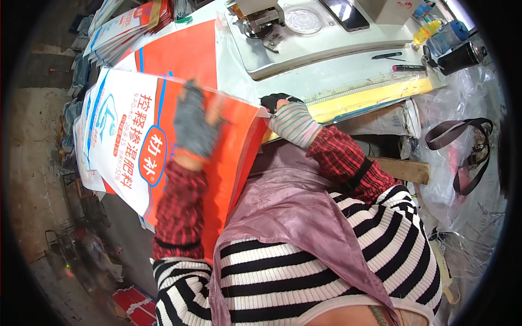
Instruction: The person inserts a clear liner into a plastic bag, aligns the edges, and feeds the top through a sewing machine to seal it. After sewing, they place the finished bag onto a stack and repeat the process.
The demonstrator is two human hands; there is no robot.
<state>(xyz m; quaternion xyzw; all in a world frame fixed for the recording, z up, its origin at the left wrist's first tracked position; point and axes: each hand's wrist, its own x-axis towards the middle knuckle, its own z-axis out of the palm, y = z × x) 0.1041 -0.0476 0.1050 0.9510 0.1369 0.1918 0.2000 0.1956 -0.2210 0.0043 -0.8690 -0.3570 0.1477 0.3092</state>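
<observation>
A large woven sack [130,136], white and orange-red with a blue-rimmed oval mark, lies across my lap and the table edge. My left hand [191,120], in a grey fingerless glove, rests flat on top of the sack near its upper edge and is blurred by motion. My right hand [283,111], in a dark glove with a striped cuff, grips the sack's right corner at the edge of the white sewing table [337,68].
A sewing machine head [260,20] and a round clear lid [303,20] sit on the table, with a phone [348,13], two pens [405,62], a yellow bottle [426,31] and a dark flask [462,57]. More printed sacks [122,30] are stacked at upper left. A strapped bag [467,146] hangs right.
</observation>
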